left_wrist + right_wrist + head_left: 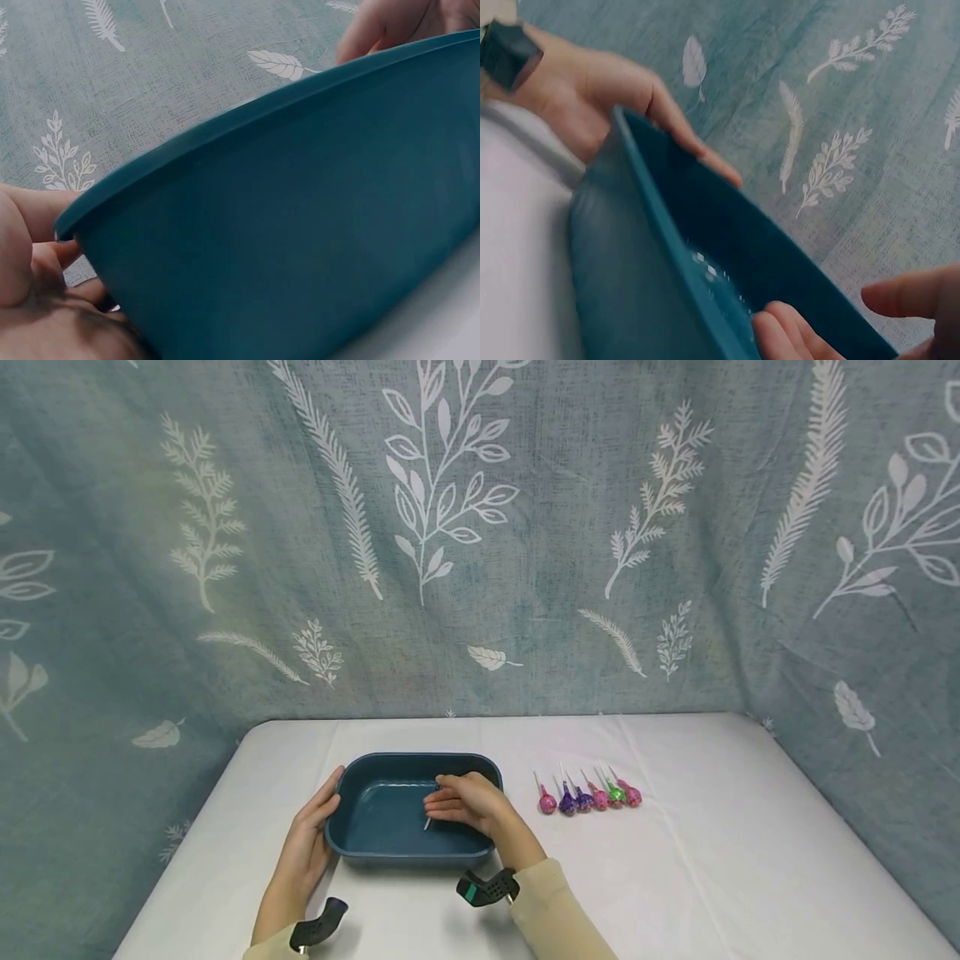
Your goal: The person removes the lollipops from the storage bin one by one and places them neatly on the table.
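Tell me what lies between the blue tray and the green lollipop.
The head view shows, going from the tray, bare white cloth, then a pink lollipop, two purple lollipops and another pink lollipop.

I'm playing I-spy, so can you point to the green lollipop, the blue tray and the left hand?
Green lollipop [617,797]: head view, on its wrapped candy.
Blue tray [381,820]: head view, on its bare floor.
Left hand [309,837]: head view, on its middle.

No legible text, brands or numbers in any view; lollipop wrappers [600,800] too small to read.
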Demonstrator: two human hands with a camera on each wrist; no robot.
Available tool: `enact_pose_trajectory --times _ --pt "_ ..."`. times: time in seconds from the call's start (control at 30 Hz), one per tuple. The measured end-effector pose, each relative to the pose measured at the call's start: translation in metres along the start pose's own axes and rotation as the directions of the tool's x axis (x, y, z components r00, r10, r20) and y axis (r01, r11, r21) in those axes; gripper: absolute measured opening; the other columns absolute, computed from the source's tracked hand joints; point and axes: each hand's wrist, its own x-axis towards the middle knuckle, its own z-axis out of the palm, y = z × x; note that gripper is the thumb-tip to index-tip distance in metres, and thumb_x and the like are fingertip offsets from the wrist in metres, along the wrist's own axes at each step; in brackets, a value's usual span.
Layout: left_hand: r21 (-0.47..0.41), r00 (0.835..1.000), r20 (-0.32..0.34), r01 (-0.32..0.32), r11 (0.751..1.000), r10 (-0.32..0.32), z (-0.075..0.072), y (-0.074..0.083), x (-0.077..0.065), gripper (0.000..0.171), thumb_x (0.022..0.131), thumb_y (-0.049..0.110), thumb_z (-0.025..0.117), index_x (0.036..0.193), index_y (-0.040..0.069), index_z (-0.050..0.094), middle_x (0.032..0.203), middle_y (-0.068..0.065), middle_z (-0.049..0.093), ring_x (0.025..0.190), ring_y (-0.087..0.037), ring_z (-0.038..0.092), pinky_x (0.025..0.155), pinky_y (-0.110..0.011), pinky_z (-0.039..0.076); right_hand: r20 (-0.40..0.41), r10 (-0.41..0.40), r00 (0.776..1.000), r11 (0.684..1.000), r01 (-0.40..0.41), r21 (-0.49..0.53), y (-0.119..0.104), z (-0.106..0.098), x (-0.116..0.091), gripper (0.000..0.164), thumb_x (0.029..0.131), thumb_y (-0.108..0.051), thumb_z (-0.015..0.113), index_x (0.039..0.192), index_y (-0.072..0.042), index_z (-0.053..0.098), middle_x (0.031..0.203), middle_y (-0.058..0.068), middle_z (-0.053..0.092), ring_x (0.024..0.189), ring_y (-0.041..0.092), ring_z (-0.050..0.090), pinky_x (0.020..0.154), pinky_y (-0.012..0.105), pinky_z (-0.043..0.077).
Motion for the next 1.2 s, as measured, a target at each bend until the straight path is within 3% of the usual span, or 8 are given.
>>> enact_pose_trajectory --times 0.13,0.4,0.63,0.83,1.2 --pt "0.006 1.0 0.006 -0.003 1.0 0.003 0.0 -0.001 0.0 0.05 0.103 0.017 0.043 0.152 0.021 0.034 0.158 0.009 0.022 0.145 -0.009 0.012 0.116 -0.037 0.014 0.021 -0.013 1.0 0.999 0.014 -0.039 0.0 0.004 -0.001 0.04 0.101 -0.014 0.048 0.122 0.021 0.047 0.102 0.028 0.066 0.087 0.027 0.07 0.084 0.039 0.054" --pt "0.003 1.0 0.009 -0.006 1.0 0.006 0.0 0.0 0.0 0.05 0.103 0.016 0.043 0.152 0.02 0.033 0.158 0.008 0.021 0.145 -0.009 0.011 0.116 -0.036 0.014 -0.07 -0.026 0.997 0.988 0.015 -0.151 -0.001 0.007 0.005 0.036 0.098 -0.01 0.053 0.123 0.016 0.047 0.102 0.028 0.063 0.088 0.033 0.069 0.08 0.04 0.056" --pt "0.005 1.0 0.008 -0.003 1.0 0.003 0.0 0.0 -0.001 0.05 0.103 0.016 0.042 0.152 0.021 0.033 0.158 0.009 0.021 0.145 -0.009 0.012 0.116 -0.036 0.014 -0.04 0.012 0.999 0.968 -0.022 -0.249 -0.001 0.008 0.014 0.037 0.1 -0.008 0.048 0.127 0.016 0.043 0.098 0.032 0.065 0.084 0.036 0.07 0.074 0.04 0.057" --pt "0.003 1.0 0.006 0.002 1.0 -0.002 0.001 0.0 -0.001 0.049 0.103 0.017 0.043 0.152 0.022 0.034 0.158 0.009 0.022 0.145 -0.009 0.012 0.116 -0.035 0.015 -0.034 0.031 0.999 0.962 -0.039 -0.27 0.004 0.01 0.019 0.044 0.099 -0.005 0.048 0.136 0.016 0.035 0.095 0.033 0.064 0.081 0.037 0.07 0.072 0.042 0.058" --pt "0.012 1.0 0.006 -0.002 1.0 0.002 0.0 0.0 -0.001 0.049 0.104 0.017 0.042 0.152 0.022 0.034 0.158 0.008 0.021 0.145 -0.009 0.012 0.116 -0.036 0.015 -0.059 0.031 0.998 0.951 -0.047 -0.304 0.006 0.013 0.021 0.026 0.096 0.004 0.044 0.122 0.011 0.045 0.089 0.032 0.066 0.075 0.035 0.07 0.069 0.042 0.058"
